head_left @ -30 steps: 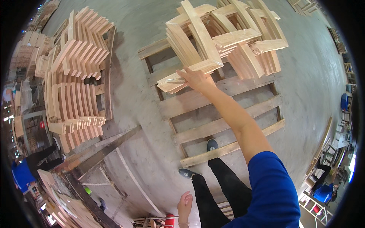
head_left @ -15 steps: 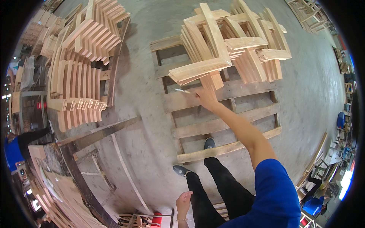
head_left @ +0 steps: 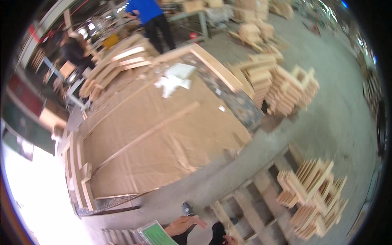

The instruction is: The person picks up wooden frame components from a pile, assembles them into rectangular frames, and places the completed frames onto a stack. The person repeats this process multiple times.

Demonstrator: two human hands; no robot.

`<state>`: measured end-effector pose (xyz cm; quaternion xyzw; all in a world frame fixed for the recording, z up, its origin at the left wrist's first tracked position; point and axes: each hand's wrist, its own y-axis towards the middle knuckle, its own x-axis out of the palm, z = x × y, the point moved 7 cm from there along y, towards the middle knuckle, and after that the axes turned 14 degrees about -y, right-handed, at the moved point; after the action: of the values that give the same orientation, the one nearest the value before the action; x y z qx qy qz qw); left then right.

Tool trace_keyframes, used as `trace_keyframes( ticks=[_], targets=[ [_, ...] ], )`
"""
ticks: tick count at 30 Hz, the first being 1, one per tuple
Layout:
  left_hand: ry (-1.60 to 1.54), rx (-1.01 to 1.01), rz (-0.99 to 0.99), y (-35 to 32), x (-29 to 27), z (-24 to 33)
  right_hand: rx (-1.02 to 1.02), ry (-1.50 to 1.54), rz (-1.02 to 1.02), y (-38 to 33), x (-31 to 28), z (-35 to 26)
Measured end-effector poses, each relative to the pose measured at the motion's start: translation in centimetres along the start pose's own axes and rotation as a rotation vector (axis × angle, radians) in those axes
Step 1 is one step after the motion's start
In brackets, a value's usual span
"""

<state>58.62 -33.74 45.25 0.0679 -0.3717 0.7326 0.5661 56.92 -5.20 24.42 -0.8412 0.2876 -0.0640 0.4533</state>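
Observation:
My left hand (head_left: 184,225) is near the lower edge with its fingers stretched out. Beside its wrist lies a green card with a pale border (head_left: 158,235); how the card is supported is hidden. To the right, my right hand (head_left: 231,240) is mostly cut off by the lower edge. Its fingers look closed around a thin pen-like stick, blurred and hard to make out. Ahead of both hands stands a wide table covered in brown paper (head_left: 159,139), with a long wooden strip (head_left: 151,134) lying across it.
A slatted wooden pallet (head_left: 261,188) is at the lower right, bearing stacked wooden frames (head_left: 312,200). More angled wooden pieces (head_left: 281,87) are piled beyond the table's right side. Crumpled white sheets (head_left: 175,79) lie on the paper. A person in blue (head_left: 148,12) stands at the far end.
The view has swung left from the pallet to the paper-covered table. My right hand has drawn back from the stacked frames toward my body. A green card has come into view by my left hand.

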Motion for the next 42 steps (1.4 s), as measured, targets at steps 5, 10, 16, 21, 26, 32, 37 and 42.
trace_keyframes(
  ticks=[5,10,16,21,26,32,37,42],
  targets=[
    [0.014,0.257,0.154,-8.9,-4.0,10.1,0.234,0.352,0.248,-1.4,-3.5,-4.3],
    [0.489,0.584,0.726,-18.7,-10.2,19.6,-0.061,0.62,0.319,-0.4,-9.7,-14.5],
    [0.564,0.824,0.979,-27.2,-13.5,23.0,-0.314,0.528,0.26,-2.1,-9.7,-32.7],
    [0.702,0.862,1.195,-32.0,-14.6,21.7,-0.486,0.436,0.067,-2.1,-5.4,-43.8],
    [0.504,0.93,1.823,-41.6,-20.4,18.3,-0.49,0.394,-0.071,-0.6,-2.0,-50.1],
    [-0.418,1.182,2.399,-54.2,-27.9,-0.3,-0.468,0.347,-0.167,5.3,0.8,-58.8],
    [-1.087,0.959,1.833,-42.2,-30.1,-2.2,-0.479,0.288,-0.085,7.3,0.1,-65.7],
    [-1.182,1.061,1.77,-41.7,-29.3,-2.7,-0.561,0.142,-0.323,9.2,7.8,-75.5]
  ],
)
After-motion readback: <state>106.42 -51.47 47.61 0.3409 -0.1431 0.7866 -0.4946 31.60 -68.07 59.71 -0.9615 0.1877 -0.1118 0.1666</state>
